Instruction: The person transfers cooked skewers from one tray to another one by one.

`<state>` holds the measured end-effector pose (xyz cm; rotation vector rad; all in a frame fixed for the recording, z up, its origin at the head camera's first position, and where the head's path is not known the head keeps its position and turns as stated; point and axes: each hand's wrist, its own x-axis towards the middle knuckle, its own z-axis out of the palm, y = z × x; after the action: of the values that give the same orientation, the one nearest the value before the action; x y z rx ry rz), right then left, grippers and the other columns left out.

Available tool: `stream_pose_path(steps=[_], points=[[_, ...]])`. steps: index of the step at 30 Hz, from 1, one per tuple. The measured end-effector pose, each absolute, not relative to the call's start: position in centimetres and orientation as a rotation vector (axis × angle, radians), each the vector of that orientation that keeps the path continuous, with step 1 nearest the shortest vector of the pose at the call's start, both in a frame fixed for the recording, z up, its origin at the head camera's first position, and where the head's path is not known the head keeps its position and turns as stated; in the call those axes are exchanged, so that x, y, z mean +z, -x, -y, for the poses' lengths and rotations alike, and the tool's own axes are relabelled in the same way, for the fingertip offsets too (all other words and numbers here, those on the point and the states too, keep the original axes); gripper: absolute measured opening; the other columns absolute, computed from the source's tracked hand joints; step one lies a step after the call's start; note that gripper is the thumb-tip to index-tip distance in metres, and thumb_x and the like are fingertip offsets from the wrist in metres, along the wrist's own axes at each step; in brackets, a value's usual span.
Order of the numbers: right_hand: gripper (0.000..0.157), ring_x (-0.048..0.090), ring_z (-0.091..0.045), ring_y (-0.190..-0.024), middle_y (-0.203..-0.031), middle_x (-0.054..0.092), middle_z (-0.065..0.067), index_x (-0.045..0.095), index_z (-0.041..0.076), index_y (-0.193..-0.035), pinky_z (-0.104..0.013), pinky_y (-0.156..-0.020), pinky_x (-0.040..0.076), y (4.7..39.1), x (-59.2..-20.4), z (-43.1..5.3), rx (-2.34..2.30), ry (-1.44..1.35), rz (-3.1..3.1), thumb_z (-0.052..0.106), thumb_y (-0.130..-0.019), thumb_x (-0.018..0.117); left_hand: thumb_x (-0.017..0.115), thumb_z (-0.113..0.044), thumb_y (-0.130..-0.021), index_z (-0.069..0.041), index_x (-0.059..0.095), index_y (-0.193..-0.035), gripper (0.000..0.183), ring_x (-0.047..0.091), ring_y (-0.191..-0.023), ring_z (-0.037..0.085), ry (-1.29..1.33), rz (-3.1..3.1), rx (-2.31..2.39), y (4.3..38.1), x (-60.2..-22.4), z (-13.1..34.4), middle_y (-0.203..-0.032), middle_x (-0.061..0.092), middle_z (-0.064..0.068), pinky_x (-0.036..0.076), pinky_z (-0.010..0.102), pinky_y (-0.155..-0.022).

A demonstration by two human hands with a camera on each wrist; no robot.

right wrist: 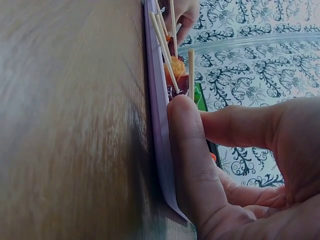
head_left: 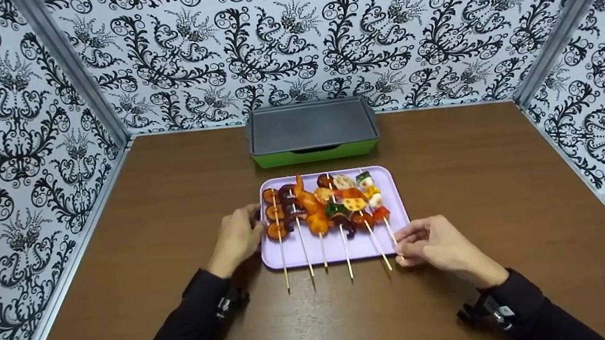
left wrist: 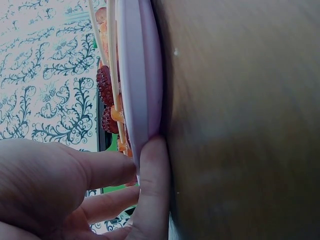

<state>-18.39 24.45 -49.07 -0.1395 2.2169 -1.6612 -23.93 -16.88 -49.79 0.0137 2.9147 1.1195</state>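
A lilac tray lies on the table, holding several food skewers side by side with their bare sticks toward me. My left hand grips the tray's left edge; in the left wrist view, its thumb presses the outer wall below the rim. At the front right corner, my right hand pinches the stick of the rightmost skewer, which carries red, white, yellow and green pieces. Round brown slices fill the leftmost skewer, beside one of dark, knobbly pieces.
Behind the tray stands a green box-shaped appliance with a flat dark grey top. The brown wooden table meets black-and-white patterned walls at the back and sides. Several stick ends overhang the tray's front rim.
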Motion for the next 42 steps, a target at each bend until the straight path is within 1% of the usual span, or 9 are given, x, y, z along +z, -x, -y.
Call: stream_pose_path(steps=[4, 8, 11, 14, 22, 30, 35, 37, 42], points=[[0.031, 0.079, -0.012, -0.086, -0.099, 0.077, -0.006, 0.072, -0.019, -0.126, -0.025, -0.081, 0.073, 18.36, -49.10, -24.43, -1.663, 0.126, -2.222, -0.001, -0.102, 0.082, 0.071, -0.010, -0.113, 0.001, 0.067, -0.160, 0.048, 0.076, -0.123, 0.044, -0.027, -2.914, 1.132, 24.01, -49.77, 16.88, -0.142, 0.079, 0.030, 0.065, 0.057, -0.110], [0.031, 0.079, -0.012, -0.086, -0.098, 0.077, -0.006, 0.073, -0.017, -0.125, -0.025, -0.081, 0.073, 18.35, -49.11, -24.37, -1.662, 0.114, -2.223, 0.000, -0.101, 0.083, 0.072, -0.010, -0.110, 0.001, 0.072, -0.154, 0.046, 0.077, -0.117, 0.044, -0.094, -2.977, 1.126, 24.12, -50.21, 17.12, -0.130, 0.082, 0.027, 0.066, 0.056, -0.104], [0.031, 0.080, -0.012, -0.085, -0.097, 0.077, -0.006, 0.073, -0.017, -0.124, -0.026, -0.079, 0.073, 18.35, -49.17, -24.31, -1.662, 0.113, -2.218, 0.000, -0.100, 0.082, 0.073, -0.010, -0.108, 0.002, 0.074, -0.151, 0.045, 0.077, -0.117, 0.045, -0.112, -3.008, 1.111, 24.02, -50.25, 17.16, -0.127, 0.083, 0.026, 0.065, 0.059, -0.104], [0.031, 0.080, -0.013, -0.083, -0.097, 0.077, -0.007, 0.071, -0.019, -0.125, -0.027, -0.080, 0.074, 18.41, -49.19, -24.29, -1.661, 0.113, -2.201, -0.002, -0.101, 0.081, 0.072, -0.009, -0.108, 0.002, 0.073, -0.153, 0.046, 0.076, -0.121, 0.046, -0.082, -2.988, 1.103, 23.75, -49.84, 16.99, -0.131, 0.082, 0.027, 0.064, 0.062, -0.109], [0.032, 0.082, -0.014, -0.077, -0.094, 0.082, -0.008, 0.072, -0.018, -0.126, -0.030, -0.076, 0.074, 18.48, -49.00, -24.38, -1.623, 0.125, -2.181, 0.000, -0.102, 0.082, 0.072, -0.009, -0.111, 0.000, 0.072, -0.156, 0.046, 0.075, -0.124, 0.044, -0.047, -2.976, 1.078, 23.79, -49.82, 16.94, -0.139, 0.080, 0.027, 0.063, 0.061, -0.112], [0.029, 0.083, -0.018, -0.076, -0.091, 0.082, -0.009, 0.072, -0.016, -0.122, -0.034, -0.076, 0.075, 18.60, -48.94, -24.60, -1.592, 0.150, -2.144, 0.001, -0.102, 0.084, 0.072, -0.008, -0.111, 0.001, 0.070, -0.157, 0.047, 0.075, -0.132, 0.048, -0.046, -2.963, 1.087, 23.82, -49.74, 16.96, -0.147, 0.077, 0.030, 0.062, 0.062, -0.118], [0.028, 0.083, -0.017, -0.075, -0.091, 0.082, -0.008, 0.074, -0.014, -0.120, -0.032, -0.074, 0.075, 18.65, -48.60, -24.71, -1.561, 0.149, -2.154, 0.004, -0.102, 0.086, 0.071, -0.007, -0.110, 0.001, 0.070, -0.156, 0.047, 0.076, -0.126, 0.046, -0.052, -2.959, 1.103, 23.79, -49.51, 16.93, -0.147, 0.077, 0.031, 0.064, 0.062, -0.115], [0.029, 0.083, -0.016, -0.075, -0.090, 0.082, -0.007, 0.074, -0.014, -0.120, -0.031, -0.073, 0.074, 18.62, -48.53, -24.81, -1.549, 0.169, -2.160, 0.006, -0.103, 0.086, 0.072, -0.008, -0.109, 0.002, 0.072, -0.153, 0.046, 0.077, -0.117, 0.043, -0.084, -2.987, 1.109, 23.98, -49.98, 17.07, -0.135, 0.081, 0.028, 0.066, 0.058, -0.106], [0.030, 0.083, -0.015, -0.073, -0.088, 0.081, -0.006, 0.074, -0.014, -0.121, -0.031, -0.071, 0.074, 18.63, -48.53, -25.05, -1.526, 0.218, -2.155, 0.009, -0.106, 0.084, 0.073, -0.009, -0.107, 0.004, 0.075, -0.149, 0.044, 0.077, -0.105, 0.040, -0.125, -3.017, 1.120, 24.05, -50.28, 17.12, -0.111, 0.084, 0.021, 0.065, 0.056, -0.096]])
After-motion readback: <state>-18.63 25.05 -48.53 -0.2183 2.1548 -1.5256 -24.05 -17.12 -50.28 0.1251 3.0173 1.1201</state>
